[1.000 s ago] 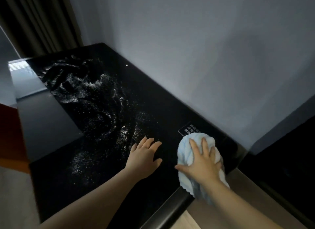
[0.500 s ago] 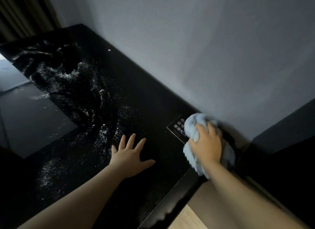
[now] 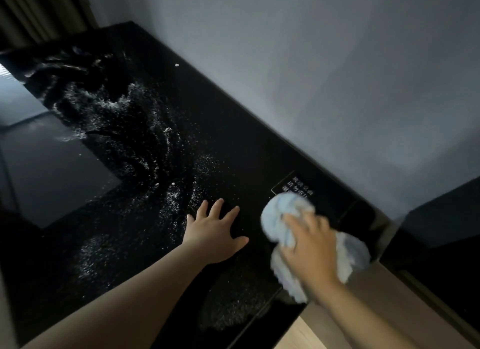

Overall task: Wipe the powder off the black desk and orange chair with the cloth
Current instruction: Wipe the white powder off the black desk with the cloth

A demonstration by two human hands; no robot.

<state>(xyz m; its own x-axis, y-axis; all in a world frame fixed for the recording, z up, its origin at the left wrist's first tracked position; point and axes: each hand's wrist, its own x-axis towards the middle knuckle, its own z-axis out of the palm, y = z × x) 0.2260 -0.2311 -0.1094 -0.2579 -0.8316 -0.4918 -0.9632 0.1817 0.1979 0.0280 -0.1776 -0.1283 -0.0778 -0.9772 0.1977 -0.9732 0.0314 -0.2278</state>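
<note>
The light blue cloth point(image 3: 276, 220) is bunched into a wad at the right end of the black desk point(image 3: 241, 146), pressed onto the top by the right hand point(image 3: 309, 247), whose fingers curl over it and clamp it; hand and cloth are both motion-blurred. The cloth's far side touches the near corner of a small label with white characters point(image 3: 298, 186), and its lower right part hangs past the desk's end edge over a pale wooden ledge point(image 3: 384, 296). The left hand point(image 3: 215, 234) lies flat on the desk with fingers straight and spread, holding nothing, just left of the cloth with a strip of bare black top between the two hands. Its fingertips reach the fringe of the white powder point(image 3: 122, 115), which spreads in swirls and streaks from there to the far left end of the desk, thickest in the middle and thinner toward the wall. A finer patch of powder point(image 3: 228, 307) lies by the glossy front edge beside the left forearm. One small white pellet point(image 3: 177, 65) sits alone near the back edge. The grey wall point(image 3: 324, 76) runs tight along the whole back edge, so open room lies only leftward along the top. At the front left the desk's edge steps back around a lower, dark reflective surface point(image 3: 52, 167). A curtain point(image 3: 39, 8) hangs beyond the far left corner, and a dark panel point(image 3: 441, 232) stands past the right end.
</note>
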